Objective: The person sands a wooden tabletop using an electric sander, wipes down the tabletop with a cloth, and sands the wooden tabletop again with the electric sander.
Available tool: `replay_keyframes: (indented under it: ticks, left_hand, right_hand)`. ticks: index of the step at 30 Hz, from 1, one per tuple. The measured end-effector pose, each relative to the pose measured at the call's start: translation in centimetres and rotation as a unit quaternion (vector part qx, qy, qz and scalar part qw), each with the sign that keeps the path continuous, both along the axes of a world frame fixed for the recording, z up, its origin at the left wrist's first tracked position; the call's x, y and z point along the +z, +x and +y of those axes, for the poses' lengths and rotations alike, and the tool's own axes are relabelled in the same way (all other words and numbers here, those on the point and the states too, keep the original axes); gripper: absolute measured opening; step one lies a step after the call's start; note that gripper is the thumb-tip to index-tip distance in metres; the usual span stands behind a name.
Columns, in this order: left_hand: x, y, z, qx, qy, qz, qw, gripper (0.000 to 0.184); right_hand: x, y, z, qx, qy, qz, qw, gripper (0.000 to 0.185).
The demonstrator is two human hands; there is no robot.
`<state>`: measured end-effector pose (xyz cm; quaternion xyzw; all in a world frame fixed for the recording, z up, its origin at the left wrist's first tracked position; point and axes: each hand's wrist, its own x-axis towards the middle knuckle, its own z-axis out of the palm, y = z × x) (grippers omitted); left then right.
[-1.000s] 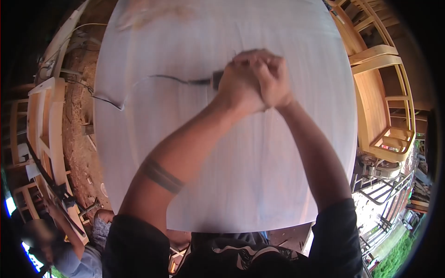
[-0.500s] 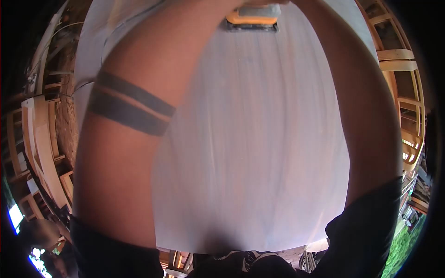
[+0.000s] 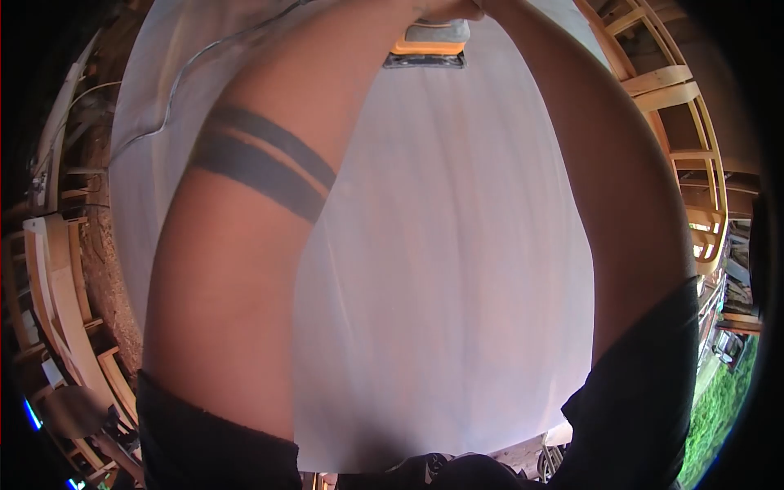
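An orange and grey power sander [image 3: 429,39] rests with its dark base on the large pale sheet-like surface [image 3: 457,229], at the top of the view. My left hand [image 3: 439,9] is closed on top of the sander, mostly cut off by the upper edge. My right hand [image 3: 478,7] meets it there, also closed on the tool; most of its fingers are out of view. A dark cord [image 3: 171,98] runs over the surface on the left, passing behind my left arm.
Wooden frames [image 3: 61,278] stand beyond the left edge, above a brown, debris-strewn floor [image 3: 110,269]. More wooden furniture frames [image 3: 694,155] line the right side. Another person [image 3: 77,412] is at the lower left. Green grass [image 3: 719,408] shows at the lower right.
Both my hands and the sander have moved far forward from mid-surface to the top of the view. Since the middle frame, the sander has shifted slightly left and down in view.
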<state>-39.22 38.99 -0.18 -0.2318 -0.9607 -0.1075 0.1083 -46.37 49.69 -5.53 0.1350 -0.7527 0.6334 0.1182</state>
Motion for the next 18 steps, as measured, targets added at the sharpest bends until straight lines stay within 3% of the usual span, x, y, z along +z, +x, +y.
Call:
replay_keyframes:
  ticks: [3,4,5,6,8,9,12,18]
  left_hand:
    - [1.8,4.0,2.3,-0.006,0.054,-0.055,0.997,0.044]
    - [2.5,5.9,2.9,-0.003,0.078,-0.065,0.995,0.044]
    - [2.9,7.8,3.5,0.002,0.101,-0.072,0.992,0.044]
    - [2.2,8.5,4.3,0.011,0.082,-0.078,0.994,0.043]
    - [-0.2,9.2,6.0,0.033,0.002,-0.086,0.996,0.040]
    - [-1.4,10.1,6.2,0.015,0.030,-0.028,0.999,0.042]
    - [-1.3,15.1,7.1,0.037,0.042,-0.064,0.996,0.040]
    - [1.5,26.1,10.5,0.040,-0.015,-0.176,0.983,0.033]
  right_hand:
    - [-0.6,3.5,2.3,-0.070,-0.005,-0.001,0.998,0.042]
    - [-0.7,4.8,3.3,0.002,-0.036,-0.021,0.999,0.038]
    - [-0.7,6.4,4.0,-0.016,-0.049,-0.035,0.998,0.034]
    - [-1.0,7.9,4.4,-0.031,-0.064,-0.049,0.996,0.031]
    - [-2.2,9.4,7.0,0.056,-0.060,-0.055,0.995,0.030]
    - [-0.9,11.4,6.9,0.065,-0.061,-0.053,0.995,0.030]
    - [2.1,19.7,6.7,0.091,-0.067,-0.050,0.992,0.030]
    - [1.7,30.1,9.9,0.109,-0.054,-0.052,0.991,0.031]
